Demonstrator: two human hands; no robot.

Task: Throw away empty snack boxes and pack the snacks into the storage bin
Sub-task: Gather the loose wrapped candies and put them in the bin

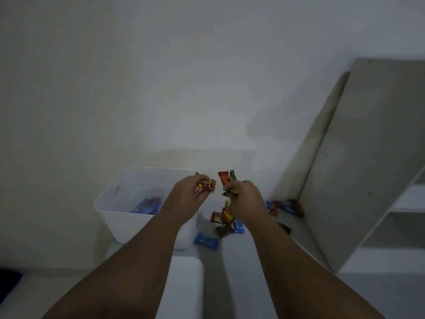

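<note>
So here's where we're at: our left hand [184,192] is up over the right rim of the white storage bin [119,203], fingers curled round a red snack packet [204,188] with yellow print on it. Our right hand [246,196] is just beside it, a little apart, fingers closed on a bunch of packets [227,180]. A red one and a green one stick up out of the top; how many are in there, we can't tell.

The bin sits on the desk [230,254] against the wall, and a few blue and reddish packets [147,206] are lying at the bottom of it.

Plenty of loose snacks are on the desk to the right of the bin. A blue packet [205,241] lies nearest the bin, with a dark packet [224,231] right next to it and a small heap of red and brown ones under our right hand. Another little pile [287,207] is tucked in the corner where the white shelf unit [368,157] meets the wall. It's all pretty dim and blurry.
</note>
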